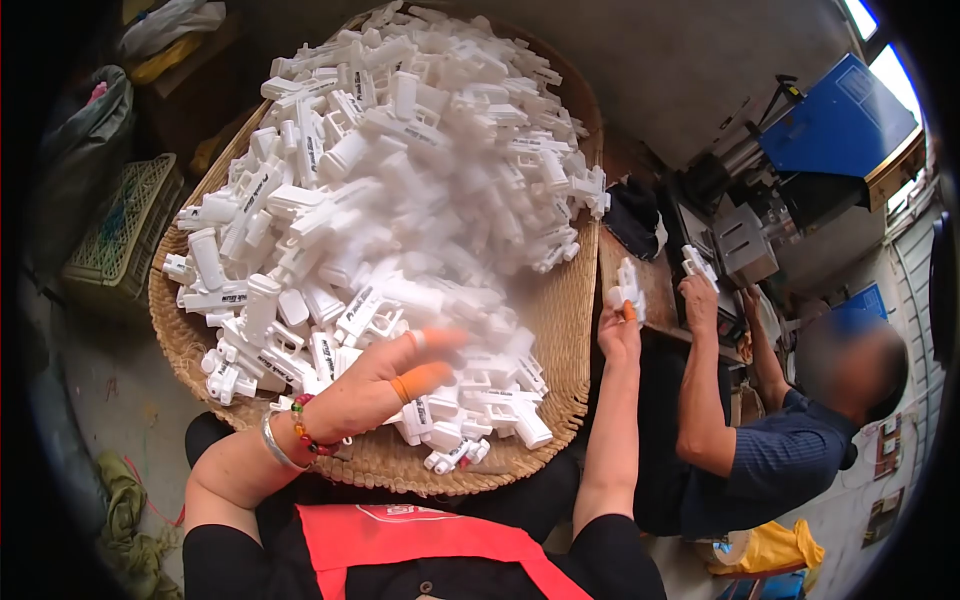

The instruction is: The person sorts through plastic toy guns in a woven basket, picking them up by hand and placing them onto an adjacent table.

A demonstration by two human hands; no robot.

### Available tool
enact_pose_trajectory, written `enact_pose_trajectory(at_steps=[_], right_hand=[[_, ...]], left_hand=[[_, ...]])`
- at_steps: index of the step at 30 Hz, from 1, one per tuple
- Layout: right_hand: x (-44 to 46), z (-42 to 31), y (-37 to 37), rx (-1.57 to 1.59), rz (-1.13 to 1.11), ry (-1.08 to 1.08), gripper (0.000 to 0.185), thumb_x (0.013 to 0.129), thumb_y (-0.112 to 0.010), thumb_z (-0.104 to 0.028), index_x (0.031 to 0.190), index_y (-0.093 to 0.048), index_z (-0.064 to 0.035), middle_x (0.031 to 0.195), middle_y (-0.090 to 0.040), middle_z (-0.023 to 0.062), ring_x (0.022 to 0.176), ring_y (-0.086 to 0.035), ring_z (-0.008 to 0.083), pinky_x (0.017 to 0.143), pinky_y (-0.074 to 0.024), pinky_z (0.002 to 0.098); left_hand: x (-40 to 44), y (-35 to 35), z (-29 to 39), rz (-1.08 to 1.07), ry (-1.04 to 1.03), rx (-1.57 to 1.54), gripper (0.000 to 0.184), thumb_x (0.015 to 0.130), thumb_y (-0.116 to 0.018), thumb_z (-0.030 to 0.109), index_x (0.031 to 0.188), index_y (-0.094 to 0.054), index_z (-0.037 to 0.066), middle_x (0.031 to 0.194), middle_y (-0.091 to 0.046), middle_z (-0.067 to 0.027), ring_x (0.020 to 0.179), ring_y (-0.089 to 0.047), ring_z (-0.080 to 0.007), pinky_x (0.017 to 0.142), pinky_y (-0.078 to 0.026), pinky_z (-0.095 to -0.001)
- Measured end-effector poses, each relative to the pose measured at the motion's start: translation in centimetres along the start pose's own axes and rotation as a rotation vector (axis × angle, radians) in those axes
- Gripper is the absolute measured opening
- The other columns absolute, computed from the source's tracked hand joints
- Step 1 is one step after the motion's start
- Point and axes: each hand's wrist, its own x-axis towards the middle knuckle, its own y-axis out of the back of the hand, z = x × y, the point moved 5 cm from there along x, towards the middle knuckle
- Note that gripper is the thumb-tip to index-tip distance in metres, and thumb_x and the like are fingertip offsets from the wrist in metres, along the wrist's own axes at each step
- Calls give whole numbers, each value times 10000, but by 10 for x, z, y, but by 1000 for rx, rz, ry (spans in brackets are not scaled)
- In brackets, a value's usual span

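A large heap of white plastic toy guns (pixel 370 315), many with black lettering on the side, fills a round woven basket (pixel 560 340) before me. Over the near part of the heap is my left hand (pixel 405 370), its taped thumb and fingers stretched apart and nothing visible between them. The fingertips blur into the white pieces, so any contact is unclear. Out past the basket's right rim, my right hand (pixel 622 325) grips one white toy gun (pixel 627 280), with orange tape on a finger.
A co-worker (pixel 770 450) sits at right, holding another white toy gun (pixel 700 263) by a bench with a blue-headed machine (pixel 835 115). A plastic crate (pixel 125 225) and a dark bag (pixel 90 150) stand at left. Yellow bags (pixel 775 548) lie at lower right.
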Motion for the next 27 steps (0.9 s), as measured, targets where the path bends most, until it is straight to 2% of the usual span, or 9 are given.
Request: enact_pose_trajectory(at_steps=[3,4,6,9,12,18,20,22,27], right_hand=[[26,1,-17,69,-19,-64,309,958,-402,-230,1065,-507,40,803,-611,179,688,-612,256,559,-532,326],[42,18,-25,132,-215,-235,292,951,-419,-217,1031,-494,54,818,-616,205,735,-634,276,571,-537,333],[55,52,-34,-177,-226,-167,293,946,-441,-250,1049,-459,24,865,-616,205,752,-644,297,560,-533,335],[86,89,-19,-670,104,-149,388,914,-484,-366,1124,-411,-48,1055,-570,209,808,-639,329,526,-529,359],[125,125,-9,-611,71,-294,400,920,-451,-399,1152,-440,-75,1071,-571,176,811,-634,348,547,-541,379],[161,141,-3,-483,110,-174,344,945,-426,-359,1078,-513,-54,978,-609,135,764,-643,283,583,-562,395],[120,138,-15,-502,100,-128,302,950,-432,-314,1070,-512,-49,921,-624,127,691,-630,247,557,-550,383],[84,140,-11,-516,-33,-243,298,947,-444,-311,1052,-519,-43,900,-630,129,672,-617,218,547,-532,357],[-81,99,-40,-759,-253,-277,336,928,-475,-364,1055,-530,-58,872,-645,111,636,-578,139,541,-475,280]], left_hand=[[0,0,-1,-14,0,-13,386,927,-500,105,1304,-443,40,1130,-551,-38,1013,-517,-109,884,-409,-257],[0,0,-2,-25,1,-48,392,929,-512,117,1306,-438,37,1119,-547,-28,1029,-487,-98,915,-389,-253],[-1,0,-2,-20,-4,-62,384,928,-513,108,1299,-443,37,1118,-544,-28,1025,-487,-96,913,-390,-251],[-1,-1,-2,-23,-8,-78,375,923,-522,100,1286,-451,38,1163,-531,-21,1036,-483,-89,897,-401,-250],[0,0,-1,-21,-18,-56,393,925,-505,84,1307,-437,25,1145,-549,-60,1064,-495,-103,922,-395,-251],[-1,2,3,-8,-41,8,389,924,-514,97,1304,-447,51,1127,-559,-45,1049,-488,-90,915,-385,-252],[-1,3,1,-10,-22,20,388,924,-515,100,1303,-448,49,1123,-561,-44,1046,-492,-92,916,-387,-252],[0,5,-1,0,-92,98,397,927,-516,201,1293,-456,57,1173,-565,-70,1026,-524,-124,885,-423,-279],[-1,3,5,68,-106,233,395,905,-542,123,1285,-468,48,1098,-573,-63,999,-525,-117,879,-415,-253]])
